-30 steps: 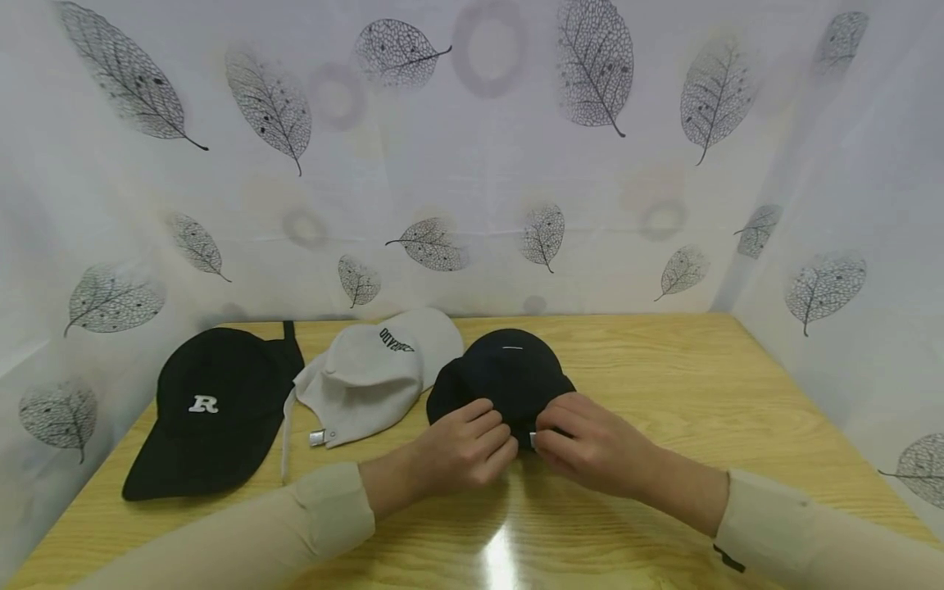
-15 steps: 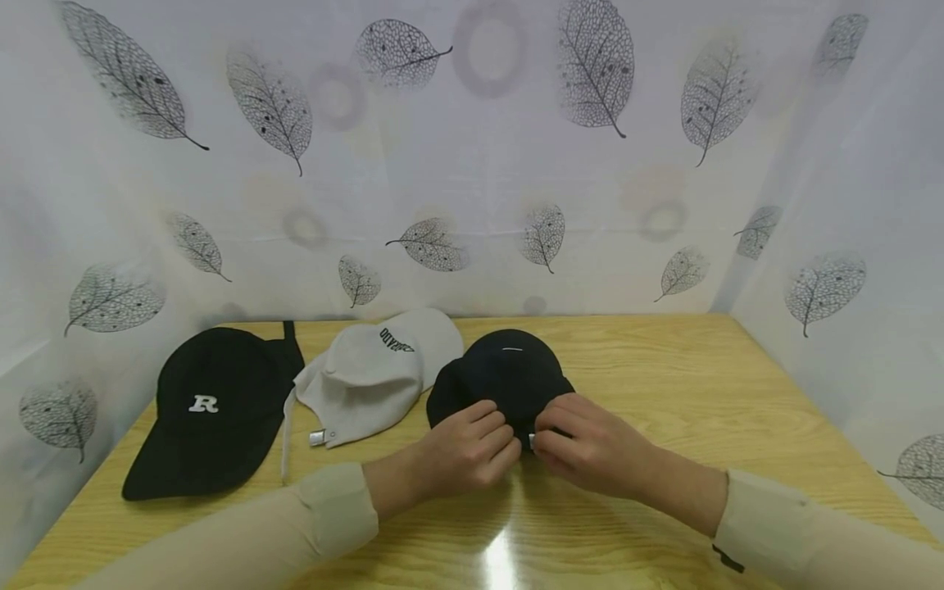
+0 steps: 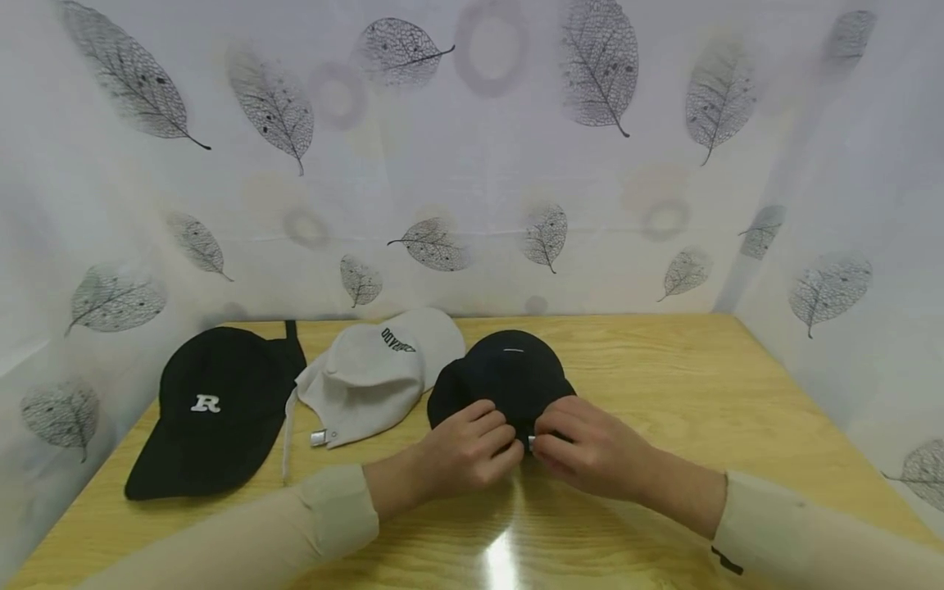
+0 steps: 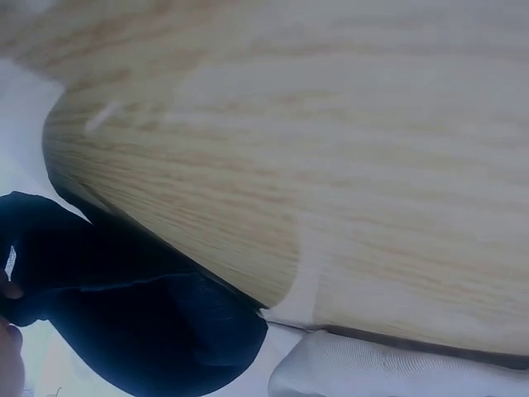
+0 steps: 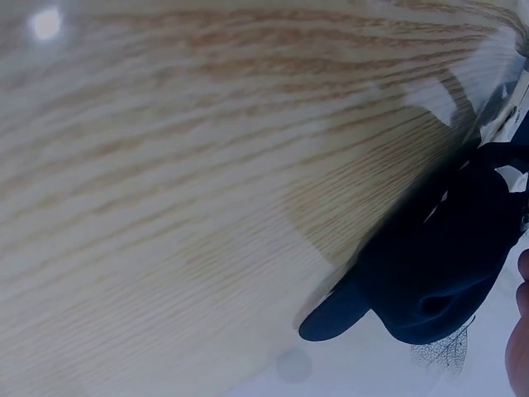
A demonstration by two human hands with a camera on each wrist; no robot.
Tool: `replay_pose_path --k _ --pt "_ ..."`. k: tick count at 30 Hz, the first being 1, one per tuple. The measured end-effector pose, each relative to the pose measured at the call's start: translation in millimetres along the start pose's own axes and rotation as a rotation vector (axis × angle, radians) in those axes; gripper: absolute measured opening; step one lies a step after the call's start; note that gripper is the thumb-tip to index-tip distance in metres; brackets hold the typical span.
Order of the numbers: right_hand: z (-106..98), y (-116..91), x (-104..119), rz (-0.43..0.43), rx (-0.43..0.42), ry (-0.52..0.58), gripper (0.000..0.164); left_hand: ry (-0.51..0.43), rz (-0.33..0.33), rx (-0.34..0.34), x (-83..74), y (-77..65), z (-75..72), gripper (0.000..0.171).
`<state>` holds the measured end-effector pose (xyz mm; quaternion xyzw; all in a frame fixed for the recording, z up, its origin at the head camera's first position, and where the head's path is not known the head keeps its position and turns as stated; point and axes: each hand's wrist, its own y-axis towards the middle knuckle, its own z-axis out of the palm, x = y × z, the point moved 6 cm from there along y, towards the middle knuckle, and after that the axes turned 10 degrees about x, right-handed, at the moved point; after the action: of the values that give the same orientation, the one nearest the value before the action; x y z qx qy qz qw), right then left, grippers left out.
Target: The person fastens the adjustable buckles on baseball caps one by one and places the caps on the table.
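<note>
Head view: navy cap on desk, just beyond L hand & R hand; fingers curled, gripping its near edge.

The dark cap sits crown-up on the wooden table.

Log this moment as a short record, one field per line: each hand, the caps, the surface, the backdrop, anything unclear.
Left hand: fingers curled at the near edge of the dark navy fabric cap
Right hand: fingers pinched at the same edge, small silver-coloured piece at the fingertips
Far left: black fabric cap with white letter R, untouched
Middle: off-white fabric cap with black lettering, untouched
Surface: glossy yellowish wood-grain table
Backdrop: white sheet with dark leaf prints
Unclear: exactly what the fingertips grip
</note>
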<state>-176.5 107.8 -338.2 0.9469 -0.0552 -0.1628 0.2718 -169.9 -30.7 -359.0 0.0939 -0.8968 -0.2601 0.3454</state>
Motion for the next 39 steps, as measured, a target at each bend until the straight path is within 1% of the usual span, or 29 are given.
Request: replay_pose_path --k 5,9,17,19,22,25,30,35,39 --pt "-1 1 1 -0.025 -0.011 -0.004 0.018 0.001 0.019 -0.039 -1.2 4.2 -3.1 0.030" --pt "-1 4 -1 -0.033 -0.011 0.008 0.016 -0.020 0.001 -0.043 1.9 6.6 -4.5 0.031" --pt "1 0 -3 0.012 0.014 0.050 0.005 -0.046 -0.010 -0.031 -0.4 9.0 1.8 0.029" --pt "1 -1 -3 0.022 0.012 0.053 0.004 -0.050 -0.020 -0.029 -0.5 8.5 3.2 0.029" --pt "1 -2 -2 0.023 0.005 0.048 0.010 -0.051 -0.030 -0.025 -0.6 7.2 4.1 0.029" --pt "1 -3 0 0.013 -0.002 0.044 0.017 -0.042 -0.025 -0.017 -1.0 5.8 3.4 0.028" --pt "0 -3 0 0.012 -0.014 0.039 0.014 -0.022 -0.011 -0.003 -0.7 3.6 -0.5 0.023" --pt "1 -2 -1 0.020 0.008 0.050 0.011 -0.009 -0.015 -0.017 1.5 -1.7 -4.7 0.028" --pt "1 0 -1 0.016 0.010 0.046 0.013 -0.036 -0.035 -0.020 5.1 -4.7 -6.7 0.026"
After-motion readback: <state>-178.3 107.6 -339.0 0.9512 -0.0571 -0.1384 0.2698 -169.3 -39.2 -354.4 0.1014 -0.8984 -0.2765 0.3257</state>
